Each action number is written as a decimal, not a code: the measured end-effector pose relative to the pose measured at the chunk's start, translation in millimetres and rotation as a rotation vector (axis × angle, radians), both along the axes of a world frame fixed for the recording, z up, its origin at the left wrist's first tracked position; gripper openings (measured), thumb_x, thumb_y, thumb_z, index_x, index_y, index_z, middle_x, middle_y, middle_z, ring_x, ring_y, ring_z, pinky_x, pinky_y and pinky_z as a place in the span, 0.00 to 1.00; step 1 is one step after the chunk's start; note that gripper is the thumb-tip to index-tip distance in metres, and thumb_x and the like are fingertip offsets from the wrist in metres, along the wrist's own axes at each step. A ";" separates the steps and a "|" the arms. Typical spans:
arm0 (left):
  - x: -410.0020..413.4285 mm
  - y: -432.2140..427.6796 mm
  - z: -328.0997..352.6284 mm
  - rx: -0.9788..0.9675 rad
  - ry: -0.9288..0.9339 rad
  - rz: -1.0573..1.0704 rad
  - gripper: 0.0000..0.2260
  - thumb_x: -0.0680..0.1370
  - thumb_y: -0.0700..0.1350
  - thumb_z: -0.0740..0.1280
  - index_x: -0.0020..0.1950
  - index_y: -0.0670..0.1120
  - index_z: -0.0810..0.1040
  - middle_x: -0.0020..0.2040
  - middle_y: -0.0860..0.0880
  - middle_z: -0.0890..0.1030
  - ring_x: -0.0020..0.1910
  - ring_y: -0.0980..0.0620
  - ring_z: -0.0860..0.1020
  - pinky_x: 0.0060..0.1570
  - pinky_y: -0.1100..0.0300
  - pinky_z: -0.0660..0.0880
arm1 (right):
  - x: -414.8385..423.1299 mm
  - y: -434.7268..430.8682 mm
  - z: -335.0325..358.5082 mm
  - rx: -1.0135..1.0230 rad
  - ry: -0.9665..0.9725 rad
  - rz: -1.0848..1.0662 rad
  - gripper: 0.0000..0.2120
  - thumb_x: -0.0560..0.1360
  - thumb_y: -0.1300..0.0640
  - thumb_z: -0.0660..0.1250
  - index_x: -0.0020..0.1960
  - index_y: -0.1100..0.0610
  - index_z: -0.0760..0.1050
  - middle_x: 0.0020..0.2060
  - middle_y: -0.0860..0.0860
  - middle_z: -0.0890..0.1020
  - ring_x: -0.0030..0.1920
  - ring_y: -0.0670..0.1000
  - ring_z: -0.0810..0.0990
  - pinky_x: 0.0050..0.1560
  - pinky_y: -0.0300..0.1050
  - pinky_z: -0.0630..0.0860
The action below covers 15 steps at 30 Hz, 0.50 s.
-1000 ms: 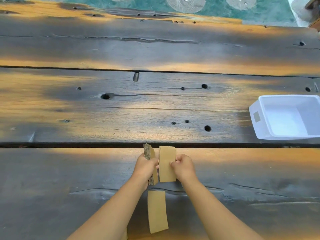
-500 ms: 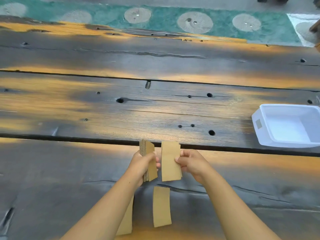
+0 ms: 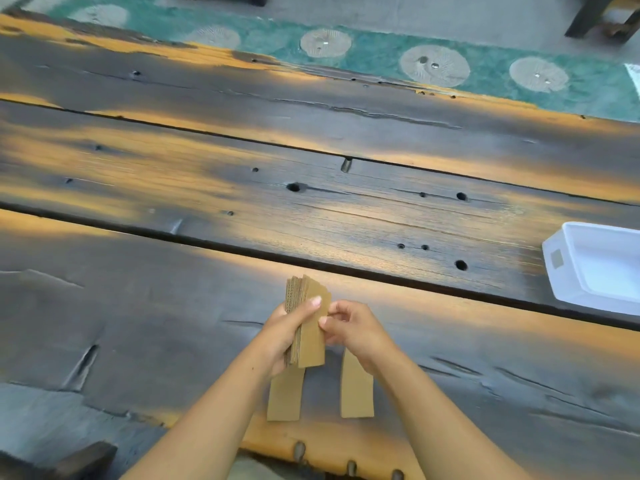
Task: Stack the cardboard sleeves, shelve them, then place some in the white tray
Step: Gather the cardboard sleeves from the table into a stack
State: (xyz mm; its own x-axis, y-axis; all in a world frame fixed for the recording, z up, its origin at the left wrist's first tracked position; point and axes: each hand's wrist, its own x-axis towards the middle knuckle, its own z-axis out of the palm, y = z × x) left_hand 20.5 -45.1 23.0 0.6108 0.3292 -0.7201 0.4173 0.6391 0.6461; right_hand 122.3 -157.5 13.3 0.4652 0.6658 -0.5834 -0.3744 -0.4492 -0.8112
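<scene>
My left hand [image 3: 289, 329] grips a stack of flat brown cardboard sleeves [image 3: 309, 336], held upright above the near plank with the thumb across its front. My right hand [image 3: 353, 325] pinches the stack's right edge with its fingertips. Two single sleeves lie flat on the wood below the hands: one on the left [image 3: 284, 394], partly under the stack, and one on the right [image 3: 356, 391], partly under my right wrist. The white tray [image 3: 557, 268] sits at the right edge of the view and looks bare inside.
The wooden table [image 3: 173, 306] has dark and orange planks with gaps and holes. Its near edge [image 3: 311, 445] runs just below the loose sleeves. Beyond the far edge lies a green patterned rug [image 3: 381, 53]. A dark furniture leg [image 3: 588, 15] stands at the top right.
The single sleeve that my right hand held apart has come onto the front of the stack in my left hand. The view has swung, so a second loose sleeve shows on the table.
</scene>
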 end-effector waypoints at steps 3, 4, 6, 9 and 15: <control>-15.4 15.1 -8.2 -0.003 0.013 -0.037 0.19 0.73 0.46 0.75 0.59 0.41 0.77 0.38 0.44 0.86 0.36 0.46 0.85 0.35 0.54 0.82 | -20.8 14.3 -6.4 -0.095 -0.102 0.041 0.04 0.77 0.65 0.68 0.49 0.61 0.74 0.33 0.52 0.78 0.30 0.46 0.79 0.35 0.37 0.77; -21.7 19.8 -12.0 -0.010 0.018 -0.053 0.18 0.71 0.46 0.75 0.57 0.41 0.77 0.38 0.43 0.86 0.35 0.45 0.84 0.36 0.53 0.82 | -29.2 18.9 -8.8 -0.117 -0.119 0.026 0.05 0.76 0.64 0.69 0.49 0.61 0.72 0.34 0.54 0.78 0.29 0.48 0.78 0.34 0.38 0.76; -33.2 30.2 -18.6 -0.018 0.042 -0.072 0.15 0.69 0.46 0.74 0.53 0.44 0.77 0.36 0.43 0.85 0.32 0.45 0.83 0.36 0.53 0.81 | -44.9 25.3 -13.5 -0.171 -0.153 0.000 0.09 0.75 0.62 0.70 0.47 0.59 0.69 0.36 0.56 0.79 0.29 0.48 0.75 0.35 0.40 0.73; -53.9 43.6 -27.5 -0.001 0.068 -0.146 0.14 0.68 0.44 0.72 0.52 0.43 0.76 0.36 0.44 0.84 0.29 0.47 0.81 0.33 0.56 0.79 | -71.7 30.8 -23.6 -0.227 -0.141 -0.036 0.13 0.74 0.58 0.72 0.43 0.56 0.67 0.31 0.52 0.79 0.26 0.47 0.73 0.35 0.42 0.70; -75.5 50.4 -46.4 0.160 0.139 -0.202 0.16 0.65 0.40 0.68 0.52 0.46 0.73 0.44 0.41 0.80 0.42 0.44 0.79 0.43 0.48 0.78 | -101.3 25.0 -46.5 -0.394 -0.137 -0.243 0.09 0.74 0.53 0.71 0.48 0.53 0.71 0.42 0.50 0.77 0.41 0.50 0.76 0.46 0.46 0.72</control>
